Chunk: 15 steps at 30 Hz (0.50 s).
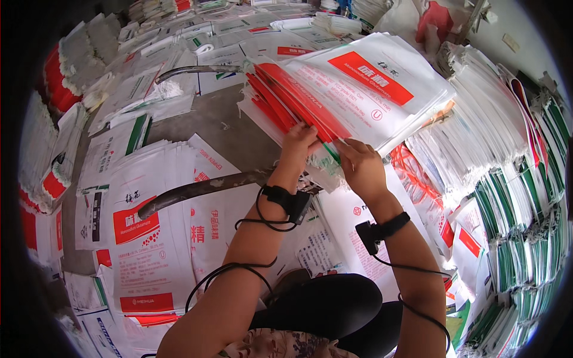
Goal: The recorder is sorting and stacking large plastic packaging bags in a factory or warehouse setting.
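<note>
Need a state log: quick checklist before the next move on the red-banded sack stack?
1. Left hand at the stack's near edge: ok.
2. Right hand at that edge: ok.
3. Sack edges squared: not ok, fanned at the red side.
4. Number of sacks gripped: cannot tell.
5. Left wrist off the lower curved bar: cannot tell.
6. Left forearm free of black cable: not ok, loops cross it.

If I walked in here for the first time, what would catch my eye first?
Probably the thick pile of white-and-red sacks above centre, with the left hand and right hand at its near edge. Next, the dark curved bar at centre-left, lying across more printed sacks. Then the tall green-edged stacks along the right side.
</note>
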Tool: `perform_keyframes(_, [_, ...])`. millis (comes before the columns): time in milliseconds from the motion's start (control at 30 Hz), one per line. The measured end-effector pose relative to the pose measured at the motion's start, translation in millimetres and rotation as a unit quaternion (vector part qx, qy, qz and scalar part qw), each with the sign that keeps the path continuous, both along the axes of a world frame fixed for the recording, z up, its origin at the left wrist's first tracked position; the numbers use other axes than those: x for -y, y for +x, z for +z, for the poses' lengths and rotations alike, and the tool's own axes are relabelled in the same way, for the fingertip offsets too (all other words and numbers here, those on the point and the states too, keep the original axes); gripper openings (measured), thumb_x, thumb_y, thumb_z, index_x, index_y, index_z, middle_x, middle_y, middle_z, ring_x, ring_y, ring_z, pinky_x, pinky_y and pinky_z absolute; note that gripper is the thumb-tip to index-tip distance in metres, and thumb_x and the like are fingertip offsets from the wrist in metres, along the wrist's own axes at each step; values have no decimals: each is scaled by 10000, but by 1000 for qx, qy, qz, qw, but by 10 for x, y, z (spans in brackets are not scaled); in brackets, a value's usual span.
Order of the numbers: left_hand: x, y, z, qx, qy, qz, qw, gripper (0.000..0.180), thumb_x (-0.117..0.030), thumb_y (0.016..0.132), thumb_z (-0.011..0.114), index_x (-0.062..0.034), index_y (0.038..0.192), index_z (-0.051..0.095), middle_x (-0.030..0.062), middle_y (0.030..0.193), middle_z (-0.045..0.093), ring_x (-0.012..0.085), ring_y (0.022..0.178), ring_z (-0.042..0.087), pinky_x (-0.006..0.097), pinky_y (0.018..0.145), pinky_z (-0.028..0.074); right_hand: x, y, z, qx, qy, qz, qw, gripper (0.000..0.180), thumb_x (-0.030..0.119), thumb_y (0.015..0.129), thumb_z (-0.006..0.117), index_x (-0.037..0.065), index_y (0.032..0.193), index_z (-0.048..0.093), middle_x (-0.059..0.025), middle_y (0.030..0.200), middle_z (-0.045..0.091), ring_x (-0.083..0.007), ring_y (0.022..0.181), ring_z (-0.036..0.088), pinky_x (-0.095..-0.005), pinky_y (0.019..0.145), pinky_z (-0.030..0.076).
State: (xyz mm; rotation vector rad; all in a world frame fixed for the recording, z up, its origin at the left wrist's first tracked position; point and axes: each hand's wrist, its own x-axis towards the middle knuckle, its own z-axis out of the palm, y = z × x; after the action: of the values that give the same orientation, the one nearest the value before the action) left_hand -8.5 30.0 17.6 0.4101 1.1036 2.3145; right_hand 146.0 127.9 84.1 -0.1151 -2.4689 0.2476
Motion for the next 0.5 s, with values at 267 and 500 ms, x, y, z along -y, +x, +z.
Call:
perform_keyframes(267, [-2, -39, -33, 9, -2, -13, 1000, 291, -144, 959, 622, -58, 1232, 567, 34, 1142, 626, 152, 1028, 630, 347, 905, 544, 19, 53, -28, 1, 15, 16, 1000, 324, 59, 860, 642, 155, 1166, 692, -186, 1166, 656, -386, 1019, 643, -451, 883, 529])
perform_keyframes(500, [4, -31, -34, 8, 1, -10, 1000, 322, -187, 940, 659, -61, 1224, 572, 24, 1126, 626, 144, 1022, 620, 353, 904, 538, -51, 8, -15, -15, -2, 17, 1000, 280, 129, 897, 617, 196, 1157, 697, -147, 1137, 676, -334, 1006, 657, -440, 857, 526])
